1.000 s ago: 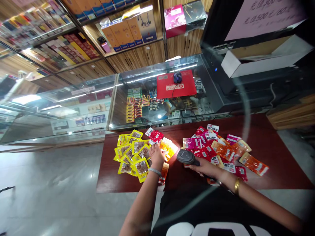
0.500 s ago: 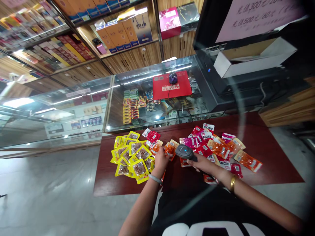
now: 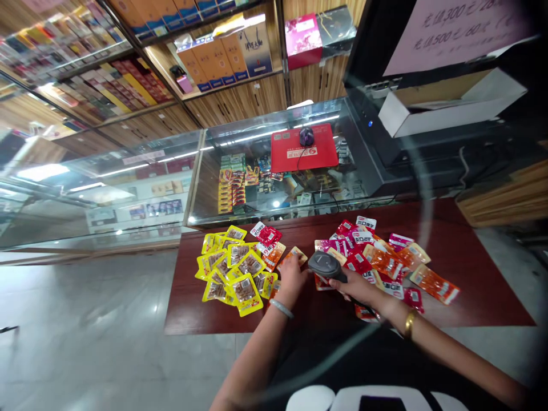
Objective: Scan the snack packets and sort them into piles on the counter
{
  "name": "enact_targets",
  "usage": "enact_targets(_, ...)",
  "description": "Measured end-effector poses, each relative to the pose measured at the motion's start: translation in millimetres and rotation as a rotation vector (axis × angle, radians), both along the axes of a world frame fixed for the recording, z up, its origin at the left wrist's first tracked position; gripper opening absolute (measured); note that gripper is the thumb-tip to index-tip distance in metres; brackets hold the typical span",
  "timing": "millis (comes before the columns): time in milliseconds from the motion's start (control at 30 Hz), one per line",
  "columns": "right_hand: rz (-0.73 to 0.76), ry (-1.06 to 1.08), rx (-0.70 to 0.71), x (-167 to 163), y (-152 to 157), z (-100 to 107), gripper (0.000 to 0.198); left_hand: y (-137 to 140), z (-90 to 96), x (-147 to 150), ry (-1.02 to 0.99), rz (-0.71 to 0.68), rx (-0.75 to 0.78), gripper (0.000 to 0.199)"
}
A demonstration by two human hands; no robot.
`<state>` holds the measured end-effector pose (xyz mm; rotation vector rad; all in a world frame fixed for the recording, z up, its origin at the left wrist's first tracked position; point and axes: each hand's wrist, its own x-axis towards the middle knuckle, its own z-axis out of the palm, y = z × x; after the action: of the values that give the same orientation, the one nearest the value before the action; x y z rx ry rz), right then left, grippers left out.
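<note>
My left hand rests over an orange snack packet, fingers apart and partly covering it. Whether the fingertips press on the packet is hard to see. In my right hand is a dark grey barcode scanner, its head pointing left, beside my left hand. A heap of yellow snack packets lies to the left, with a red packet and another orange packet at its edge. Right of the scanner spreads a mixed pile of red, pink and orange packets.
The packets lie on a dark red wooden tabletop. Behind it stands a glass display counter with a red mouse pad and a mouse. A white open box sits on dark equipment at right.
My left hand has shifted right and its fingers have spread. A packet with a cream edge now shows just behind the scanner. My right hand still holds the scanner in nearly the same place.
</note>
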<state>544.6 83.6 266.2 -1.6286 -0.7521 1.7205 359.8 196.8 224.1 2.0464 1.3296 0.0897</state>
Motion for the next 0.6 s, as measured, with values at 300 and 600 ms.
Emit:
enact_targets(300, 0.065, -0.020, 0.006, -1, -2, 3, 0.058, 14, -14.9, -30, 0.406, -0.002, 0.122, 0.044)
enact_targets(600, 0.035, 0.007, 0.034, 0, -3, 3, 0.058, 10, -19.1, -22, 0.269, 0.045, -0.075, 0.051)
